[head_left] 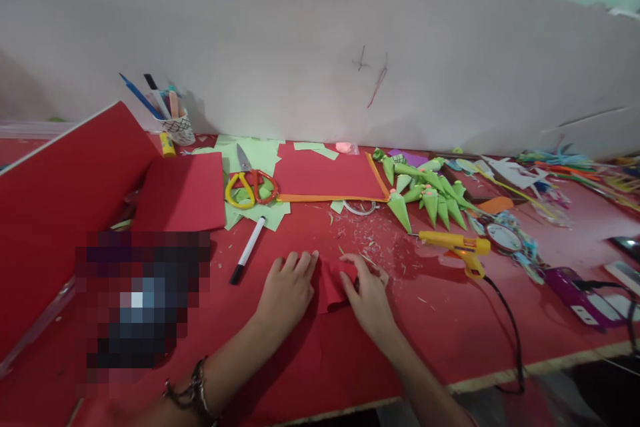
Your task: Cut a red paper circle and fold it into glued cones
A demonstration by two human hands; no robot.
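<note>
A small piece of red paper (pixel 331 287) lies curled on the red table between my hands. My left hand (pixel 290 287) rests palm down beside its left edge, fingers spread out flat. On the right side, my right hand (pixel 367 290) has its thumb and fingers bent round the paper's curled edge. Thin scraps (pixel 367 243) are scattered just beyond the hands. A white marker with a black cap (pixel 247 250) lies to the left of my left hand. The yellow glue gun (pixel 457 245) lies to the right, its cord running to the table's front edge.
Scissors (pixel 251 188) lie on green paper (pixel 275 217) at the back. Green paper cones (pixel 437 197) are piled right of a red sheet (pixel 325 177). A pen cup (pixel 179 128) stands back left; a purple power strip (pixel 583 297) is at right.
</note>
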